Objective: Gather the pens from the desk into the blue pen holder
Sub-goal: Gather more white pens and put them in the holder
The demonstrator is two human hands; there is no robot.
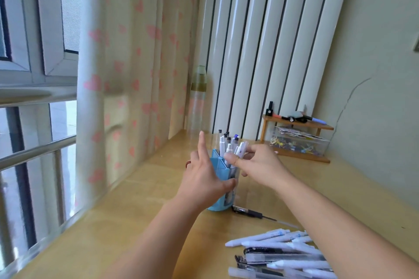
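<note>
The blue pen holder [217, 164] stands on the wooden desk [127, 217], with several white and dark pens upright in it. My left hand [204, 176] grips the holder's side, thumb round its front and index finger raised. My right hand [258, 165] pinches a white pen [240, 149] at the holder's top, its lower end inside the holder. A pile of white and clear pens [285, 253] lies at the desk's near right, partly under my right forearm. One dark pen [251, 212] lies just right of the holder's base.
A clear bottle [197, 99] stands at the back by the heart-patterned curtain [127, 75]. A small wooden shelf [297, 123] with markers and a clear box [299, 144] of small items sits at the back right. The window is on the left.
</note>
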